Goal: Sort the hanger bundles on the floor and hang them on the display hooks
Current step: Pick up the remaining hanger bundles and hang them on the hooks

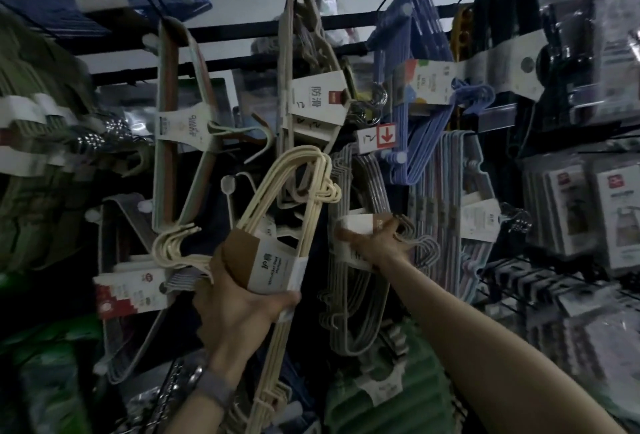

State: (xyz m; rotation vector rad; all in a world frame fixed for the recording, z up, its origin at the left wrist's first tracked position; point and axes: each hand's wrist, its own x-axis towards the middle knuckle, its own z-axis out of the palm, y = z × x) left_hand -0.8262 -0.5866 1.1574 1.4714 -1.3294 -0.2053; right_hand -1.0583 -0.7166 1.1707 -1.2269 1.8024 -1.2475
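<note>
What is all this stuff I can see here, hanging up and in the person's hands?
cream hanger bundle: one, cream with a brown-and-white band, centre, held up
grey hanger bundle: one, grey, hanging right of centre
beige hanger bundle: one, beige, top centre on a hook
pastel hanger bundle: one, mixed pale colours, upper left of centre
blue hangers: count unclear, lavender-blue, upper right
black hangers: count unclear, black, top right
arrow tag: one, red and white, centre
boxed goods: several, white and grey, far right
green packs: several, green, bottom
left hand: grips the cream hanger bundle by its band
right hand: on the grey hanger bundle's white band; grip unclear
</note>
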